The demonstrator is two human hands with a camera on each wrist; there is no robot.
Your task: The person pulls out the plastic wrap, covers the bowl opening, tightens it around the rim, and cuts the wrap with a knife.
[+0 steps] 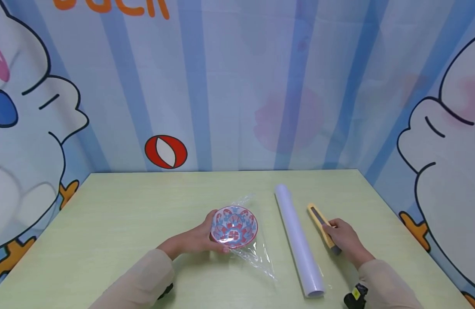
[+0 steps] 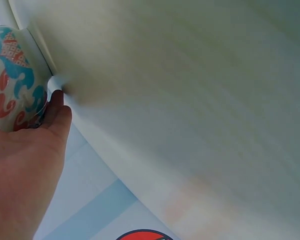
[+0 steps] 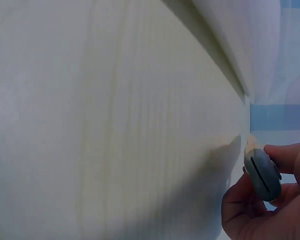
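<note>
In the head view my left hand (image 1: 199, 237) holds a round bowl (image 1: 234, 227) patterned in red, blue and white, its inside turned toward me. Clear plastic wrap (image 1: 260, 259) surrounds the bowl and trails off to its right. The left wrist view shows the patterned outer wall of the bowl (image 2: 15, 80) against the fingers. My right hand (image 1: 347, 240) pinches a yellow utility knife (image 1: 318, 218) with a dark end cap, above the right part of the table. Its grey slotted end (image 3: 262, 175) faces the right wrist camera; no blade is visible.
A pale lavender roll (image 1: 299, 244) lies lengthwise on the light green table (image 1: 144, 201), between the two hands. Behind the table hangs a blue striped backdrop (image 1: 237, 86) with cartoon ducks at both sides.
</note>
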